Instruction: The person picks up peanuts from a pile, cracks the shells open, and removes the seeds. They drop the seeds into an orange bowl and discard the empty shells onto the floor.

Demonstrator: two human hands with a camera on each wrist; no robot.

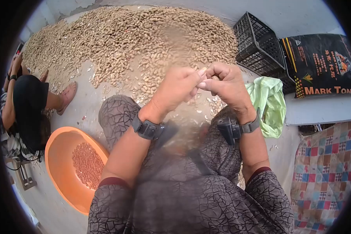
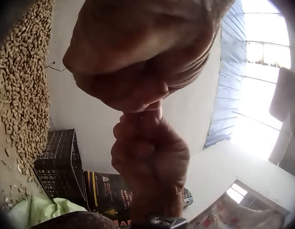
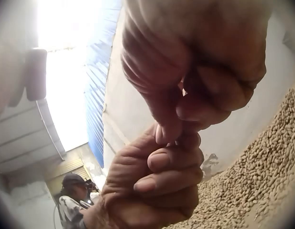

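Note:
My left hand (image 1: 173,85) and right hand (image 1: 226,84) meet fingertip to fingertip above my lap. Thumbs and forefingers of both pinch a small peanut between them, almost wholly hidden by the fingers. From the left wrist, the right hand (image 2: 150,152) shows with its fingers curled in. In the right wrist view the left hand (image 3: 157,181) has its remaining fingers folded below the pinch. A big heap of unshelled peanuts (image 1: 140,35) spreads over the floor beyond the hands. Red shelled kernels (image 1: 87,165) lie in an orange basin (image 1: 54,156) to the left.
Black plastic crates (image 1: 257,43) stand at the back right beside a black printed sack (image 1: 319,66). A pale green bag (image 1: 269,105) lies near my right knee. At the left sits another person (image 1: 27,93). A patchwork cloth (image 1: 327,167) hangs at right.

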